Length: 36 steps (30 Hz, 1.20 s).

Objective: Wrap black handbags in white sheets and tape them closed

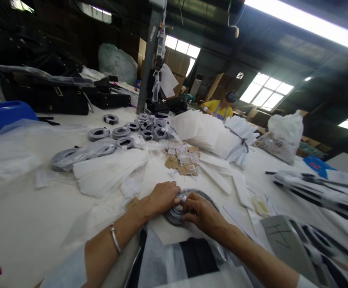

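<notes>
Your two hands meet over one grey coil, which lies near the centre of the tabletop [21, 236], close to you. Left hand [163, 197]: fingers bent together over the left edge of the coil [173, 217], thumb at its inner edge; you have hold of it there. Right hand [200, 211]: partly closed, fingers curled over the opening, thumb and forefinger bent toward each other; whether they pinch the coil itself, I cannot tell. A silver bangle [115, 240] sits on your left wrist.

Nearest you, below the coil, lies a clear-wrapped item with a black band [198, 257]. A small brown card [132, 203] lies just beside your left forearm. Left of your hands, fanned white strips [111, 170] overlap; beyond them you have a loose group of grey coils [121, 132], some with black wraps. Straight ahead lies a heap of brown tags [184, 160], with stacked white sheets [202, 130] behind. Near right: a grey block [285, 234] with dark handwritten marks. Far left: black bags [49, 96]. On the far side, another person [220, 109] in a yellow top.
</notes>
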Tool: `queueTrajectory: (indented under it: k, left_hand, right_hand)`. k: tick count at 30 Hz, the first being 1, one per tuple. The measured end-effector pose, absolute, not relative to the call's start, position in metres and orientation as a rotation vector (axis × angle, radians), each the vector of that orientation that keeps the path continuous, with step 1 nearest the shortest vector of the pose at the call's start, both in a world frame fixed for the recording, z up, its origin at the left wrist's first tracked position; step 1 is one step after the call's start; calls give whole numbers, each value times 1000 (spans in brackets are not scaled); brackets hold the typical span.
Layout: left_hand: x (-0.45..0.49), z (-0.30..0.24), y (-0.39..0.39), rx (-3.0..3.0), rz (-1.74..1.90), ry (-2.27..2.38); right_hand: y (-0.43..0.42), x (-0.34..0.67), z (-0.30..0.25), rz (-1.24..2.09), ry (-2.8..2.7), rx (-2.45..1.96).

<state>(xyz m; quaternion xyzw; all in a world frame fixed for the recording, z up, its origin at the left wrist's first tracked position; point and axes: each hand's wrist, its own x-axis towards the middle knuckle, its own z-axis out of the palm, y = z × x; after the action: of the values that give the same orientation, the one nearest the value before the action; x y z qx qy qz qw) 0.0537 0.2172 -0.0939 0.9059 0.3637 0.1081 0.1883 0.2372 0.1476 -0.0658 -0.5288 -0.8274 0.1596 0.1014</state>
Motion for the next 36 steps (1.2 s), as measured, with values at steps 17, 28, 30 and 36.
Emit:
queueTrajectory:
  k: [17, 28, 30, 36]
  left_hand:
    - [61, -97, 215, 2524, 257, 1181]
    - [54, -80, 223, 2481, 116, 1544]
    - [54, -81, 222, 2508, 86, 1519]
    - [57, -84, 220, 2521, 85, 1482]
  right_hand:
    - [179, 238, -66, 101, -2489, -1666]
    - [198, 211, -69, 146, -2447, -1896]
    - [197, 218, -61, 192, -2397, -1907]
    - [179, 302, -13, 238, -2172, -2166]
